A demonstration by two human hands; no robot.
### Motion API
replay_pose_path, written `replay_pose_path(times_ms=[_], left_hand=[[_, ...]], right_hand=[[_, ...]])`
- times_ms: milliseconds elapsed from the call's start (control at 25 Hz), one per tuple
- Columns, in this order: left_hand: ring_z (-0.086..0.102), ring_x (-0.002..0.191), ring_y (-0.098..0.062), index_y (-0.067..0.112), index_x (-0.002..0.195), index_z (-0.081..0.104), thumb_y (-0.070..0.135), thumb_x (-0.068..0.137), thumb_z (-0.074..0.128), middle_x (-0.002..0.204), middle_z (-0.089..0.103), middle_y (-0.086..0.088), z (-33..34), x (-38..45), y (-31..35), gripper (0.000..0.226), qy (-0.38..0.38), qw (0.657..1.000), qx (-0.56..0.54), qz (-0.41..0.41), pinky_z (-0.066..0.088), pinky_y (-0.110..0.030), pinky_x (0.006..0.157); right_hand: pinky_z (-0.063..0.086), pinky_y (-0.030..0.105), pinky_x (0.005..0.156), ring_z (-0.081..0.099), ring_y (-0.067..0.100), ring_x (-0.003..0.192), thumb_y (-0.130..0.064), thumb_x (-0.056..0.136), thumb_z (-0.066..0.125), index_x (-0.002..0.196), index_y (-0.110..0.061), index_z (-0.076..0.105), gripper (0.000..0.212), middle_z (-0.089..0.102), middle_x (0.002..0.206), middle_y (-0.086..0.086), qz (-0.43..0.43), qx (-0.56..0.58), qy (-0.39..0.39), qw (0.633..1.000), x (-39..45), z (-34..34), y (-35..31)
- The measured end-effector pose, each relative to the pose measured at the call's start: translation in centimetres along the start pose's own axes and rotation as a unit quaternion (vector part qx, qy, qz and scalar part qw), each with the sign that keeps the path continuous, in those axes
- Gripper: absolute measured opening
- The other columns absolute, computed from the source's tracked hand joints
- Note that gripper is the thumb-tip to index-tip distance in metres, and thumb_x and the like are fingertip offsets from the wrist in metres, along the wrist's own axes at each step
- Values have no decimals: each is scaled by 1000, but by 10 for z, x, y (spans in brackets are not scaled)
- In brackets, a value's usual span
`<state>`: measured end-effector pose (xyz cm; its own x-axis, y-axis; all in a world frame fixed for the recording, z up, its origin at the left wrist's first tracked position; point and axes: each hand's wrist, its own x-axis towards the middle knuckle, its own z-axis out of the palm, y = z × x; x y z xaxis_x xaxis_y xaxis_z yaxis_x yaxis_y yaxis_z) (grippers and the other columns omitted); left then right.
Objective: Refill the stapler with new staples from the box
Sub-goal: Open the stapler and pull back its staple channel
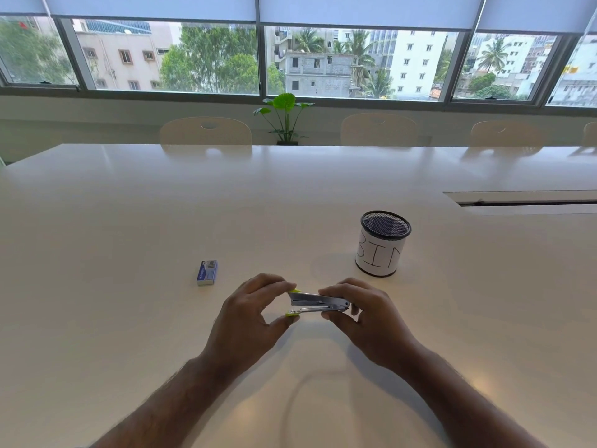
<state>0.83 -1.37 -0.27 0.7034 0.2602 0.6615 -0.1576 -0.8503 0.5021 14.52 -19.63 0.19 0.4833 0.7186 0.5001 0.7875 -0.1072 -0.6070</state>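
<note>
A small metal stapler (315,303) with lime-green ends is held just above the white table (129,221), lying sideways between both hands. My left hand (250,313) pinches its green left end with thumb and fingertips. My right hand (361,315) grips the right, hinge end. The stapler's jaws look slightly parted at the left. A small blue staple box (207,272) lies closed on the table, up and to the left of my left hand, apart from it.
A black mesh cup wrapped in white paper marked "BIN" (382,244) stands behind and right of my right hand. A cable slot (523,198) cuts into the table at far right. Chairs (206,130) and a potted plant (284,118) line the far edge.
</note>
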Motion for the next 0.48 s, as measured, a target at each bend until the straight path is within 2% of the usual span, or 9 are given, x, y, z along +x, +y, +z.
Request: replay_pose_path(times_ms=[160, 280, 400, 480], left_hand=[[60, 93, -1, 23, 113, 70, 34, 72, 80, 107, 64, 13, 0, 0, 1, 44, -3, 1000, -1, 1, 52, -23, 81], [64, 90, -8, 25, 117, 67, 27, 71, 83, 109, 63, 15, 2, 0, 2, 49, 12, 999, -46, -19, 53, -23, 78], [68, 85, -14, 27, 119, 64, 24, 69, 85, 104, 68, 14, 6, 1, 3, 55, 36, 987, -120, -101, 54, -19, 75], [69, 77, -13, 28, 116, 66, 24, 69, 85, 96, 72, 10, 9, 1, 6, 51, 36, 964, -195, -175, 55, -19, 73]], right_hand=[[38, 7, 68, 57, 2, 78, -19, 82, 74, 110, -27, 70, 29, 67, 96, -14, -6, -32, 3, 999, -1, 0, -1], [39, 8, 68, 57, 0, 77, -19, 82, 74, 109, -25, 70, 28, 68, 95, -13, -5, -33, 21, 999, 0, 0, -3], [39, 7, 68, 56, -5, 76, -19, 81, 75, 108, -23, 70, 27, 70, 94, -14, -2, -27, 51, 998, 2, 1, -6], [38, 6, 69, 57, -6, 78, -19, 81, 75, 108, -21, 71, 27, 70, 94, -14, 2, -25, 63, 998, 3, 2, -7]])
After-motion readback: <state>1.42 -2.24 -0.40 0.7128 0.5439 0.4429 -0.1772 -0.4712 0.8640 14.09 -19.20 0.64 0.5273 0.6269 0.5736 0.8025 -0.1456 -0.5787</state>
